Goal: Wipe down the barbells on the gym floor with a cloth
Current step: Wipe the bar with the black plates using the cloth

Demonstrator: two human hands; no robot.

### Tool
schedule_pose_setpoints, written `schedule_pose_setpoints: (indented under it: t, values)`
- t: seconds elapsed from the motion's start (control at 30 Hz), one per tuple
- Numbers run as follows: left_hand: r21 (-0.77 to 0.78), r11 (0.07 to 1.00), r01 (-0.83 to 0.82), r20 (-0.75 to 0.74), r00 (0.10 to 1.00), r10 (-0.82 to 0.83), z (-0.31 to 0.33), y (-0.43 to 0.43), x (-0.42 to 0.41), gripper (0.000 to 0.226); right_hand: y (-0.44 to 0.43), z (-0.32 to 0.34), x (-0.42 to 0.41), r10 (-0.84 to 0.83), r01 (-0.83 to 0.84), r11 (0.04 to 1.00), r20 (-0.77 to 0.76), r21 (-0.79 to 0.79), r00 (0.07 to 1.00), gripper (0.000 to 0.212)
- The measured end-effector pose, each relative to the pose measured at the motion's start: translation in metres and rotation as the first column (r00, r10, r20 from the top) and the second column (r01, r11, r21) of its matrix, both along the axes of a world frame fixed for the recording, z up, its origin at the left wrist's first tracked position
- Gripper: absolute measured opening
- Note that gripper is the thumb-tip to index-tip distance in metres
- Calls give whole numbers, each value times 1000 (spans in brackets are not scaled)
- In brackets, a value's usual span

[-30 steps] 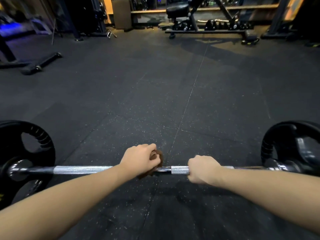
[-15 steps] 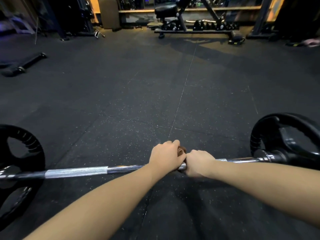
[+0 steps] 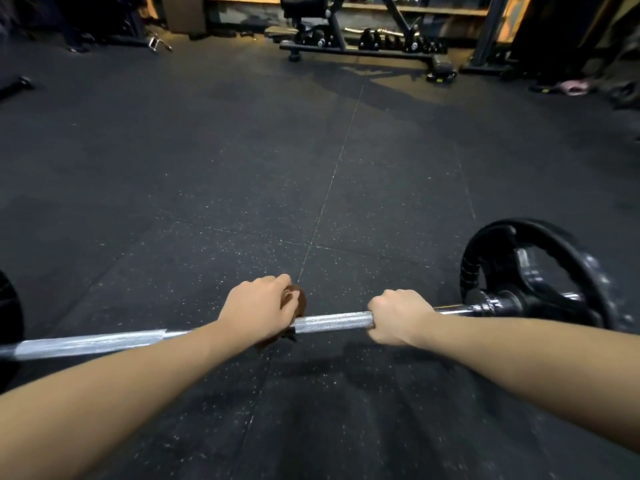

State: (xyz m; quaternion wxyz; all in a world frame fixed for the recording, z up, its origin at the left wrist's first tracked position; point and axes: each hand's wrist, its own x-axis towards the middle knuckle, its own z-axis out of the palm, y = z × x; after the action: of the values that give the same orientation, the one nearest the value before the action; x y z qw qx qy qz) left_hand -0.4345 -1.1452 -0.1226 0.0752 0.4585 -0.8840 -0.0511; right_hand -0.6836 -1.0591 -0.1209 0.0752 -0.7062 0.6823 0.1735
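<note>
Both tight: left (image 3: 256, 308) cloth (image 3: 299, 301), right (image 3: 398, 317) barbell (image 3: 332, 322).

A single view is supplied, taken by a wide-angle camera worn on the person's head. It is pointed forward and downward, so that most of the frame is filled by the dark speckled rubber gym floor (image 3: 242, 150). The closest range is taken up by two bare forearms entering from the lower corners. Just beyond them the left hand (image 3: 256, 308), closed round a brown cloth (image 3: 299, 300), and the right hand (image 3: 398, 315) are seen on the silver knurled steel barbell bar (image 3: 332, 322), laid across the lower third. The black round weight plate (image 3: 540, 268) is framed near the right edge. A black padded weight bench (image 3: 304, 5) is caught far off along the top edge.
</note>
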Motion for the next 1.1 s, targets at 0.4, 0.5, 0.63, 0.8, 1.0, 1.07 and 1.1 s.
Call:
schedule_pose_setpoints:
  t: [0.4,0.5,0.63,0.8,1.0,1.07,1.1]
  values:
    - [342,939,31,-125,992,12,5,-9,-51,37,0,3,-7,23,-23,1000,25,-3,999,19]
    - [333,943,3,-86,996,28,7,-16,-37,40,-1,1,-9,26,-26,1000,22,0,999,21]
    - [311,948,-71,-32,996,86,13,-14,-32,47,1,-2,-11,34,-34,999,5,-14,999,22]
    - [130,991,-5,4,1000,5,14,4,-59,37,0,-6,-12,37,-37,998,-19,-40,999,23]
    - [149,986,69,-84,995,-57,6,14,-71,36,-2,-5,-9,18,-18,999,-19,-46,1000,23]
    - [351,926,137,-168,982,-81,13,9,-53,31,-3,-6,-8,10,-10,999,-11,-40,1000,22]
    - [443,878,182,-215,972,-93,17,7,-43,26,-3,-6,-8,2,-2,999,-8,-37,1000,23]
